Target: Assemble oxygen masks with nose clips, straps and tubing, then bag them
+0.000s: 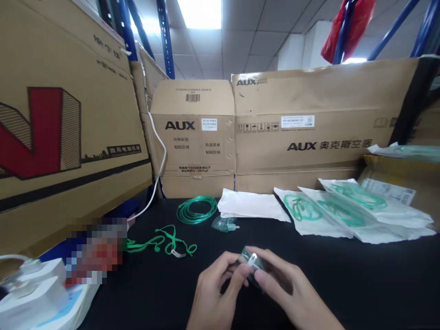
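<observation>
Along the far side, printed cardboard panels [309,126] stand behind a black table [144,293], and a large carton [51,73] with a red mark rises at the left. At the far right, a brown box [395,172] carries a pouch on top; its inside cannot be seen. Just left of it, overlapping white-edged pouches [338,229] each show coiled green tubing [302,208] inside. Farther left lies a white packet [252,205], its contents hidden. Near the middle, the left hand [218,279] and right hand [288,279] pinch a clear green piece [259,265] between thumbs and fingers, closed to its width. Beyond them to the left lie a loose tubing coil [196,218] and green straps [173,238]; a small clear cup [223,224] sits just beside the packet.
</observation>
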`<move>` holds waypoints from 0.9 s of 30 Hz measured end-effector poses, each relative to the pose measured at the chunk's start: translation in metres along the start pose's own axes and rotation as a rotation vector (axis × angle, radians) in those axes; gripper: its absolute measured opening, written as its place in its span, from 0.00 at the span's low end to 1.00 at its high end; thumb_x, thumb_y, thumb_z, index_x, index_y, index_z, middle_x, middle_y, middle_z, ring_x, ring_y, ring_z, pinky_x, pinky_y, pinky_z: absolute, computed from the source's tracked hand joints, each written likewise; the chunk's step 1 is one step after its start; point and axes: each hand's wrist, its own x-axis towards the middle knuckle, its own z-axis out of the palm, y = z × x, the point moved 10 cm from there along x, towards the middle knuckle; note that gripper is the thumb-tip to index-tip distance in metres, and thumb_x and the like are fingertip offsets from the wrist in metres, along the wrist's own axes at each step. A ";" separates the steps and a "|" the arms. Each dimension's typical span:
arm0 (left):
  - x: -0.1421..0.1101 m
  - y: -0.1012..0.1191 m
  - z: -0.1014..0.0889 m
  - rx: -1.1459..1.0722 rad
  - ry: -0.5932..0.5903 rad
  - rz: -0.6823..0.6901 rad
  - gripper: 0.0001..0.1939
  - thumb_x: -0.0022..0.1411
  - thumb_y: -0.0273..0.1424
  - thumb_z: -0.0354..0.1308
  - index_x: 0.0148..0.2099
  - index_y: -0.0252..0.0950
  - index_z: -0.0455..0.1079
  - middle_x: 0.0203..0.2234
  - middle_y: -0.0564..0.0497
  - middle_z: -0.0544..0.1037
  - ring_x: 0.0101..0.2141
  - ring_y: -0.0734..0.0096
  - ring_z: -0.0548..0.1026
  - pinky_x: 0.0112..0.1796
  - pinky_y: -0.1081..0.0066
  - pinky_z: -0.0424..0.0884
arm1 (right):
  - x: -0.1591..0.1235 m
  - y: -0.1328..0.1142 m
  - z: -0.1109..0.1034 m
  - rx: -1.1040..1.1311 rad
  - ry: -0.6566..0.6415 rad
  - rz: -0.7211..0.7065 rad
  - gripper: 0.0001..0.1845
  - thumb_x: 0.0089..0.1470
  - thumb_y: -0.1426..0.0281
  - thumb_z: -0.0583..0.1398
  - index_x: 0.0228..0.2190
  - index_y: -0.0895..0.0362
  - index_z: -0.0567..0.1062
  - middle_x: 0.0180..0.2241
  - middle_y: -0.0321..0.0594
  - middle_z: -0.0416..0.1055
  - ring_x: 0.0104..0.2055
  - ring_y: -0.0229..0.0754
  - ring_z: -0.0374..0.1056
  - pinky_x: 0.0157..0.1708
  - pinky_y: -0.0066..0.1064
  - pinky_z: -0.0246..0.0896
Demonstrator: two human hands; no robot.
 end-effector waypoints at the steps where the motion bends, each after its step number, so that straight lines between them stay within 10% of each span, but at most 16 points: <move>1: 0.001 -0.001 -0.002 -0.003 0.014 -0.014 0.16 0.69 0.45 0.61 0.37 0.37 0.77 0.28 0.51 0.78 0.31 0.69 0.77 0.36 0.75 0.74 | 0.003 -0.001 0.001 0.039 -0.007 0.010 0.25 0.61 0.53 0.65 0.56 0.49 0.78 0.54 0.45 0.77 0.56 0.52 0.74 0.55 0.41 0.70; 27: 0.000 0.014 0.002 0.077 -0.093 0.109 0.06 0.66 0.30 0.64 0.40 0.41 0.84 0.32 0.51 0.83 0.33 0.67 0.81 0.34 0.75 0.76 | -0.003 0.009 0.000 0.389 -0.029 0.143 0.14 0.51 0.62 0.73 0.36 0.55 0.79 0.35 0.37 0.74 0.42 0.44 0.69 0.42 0.31 0.61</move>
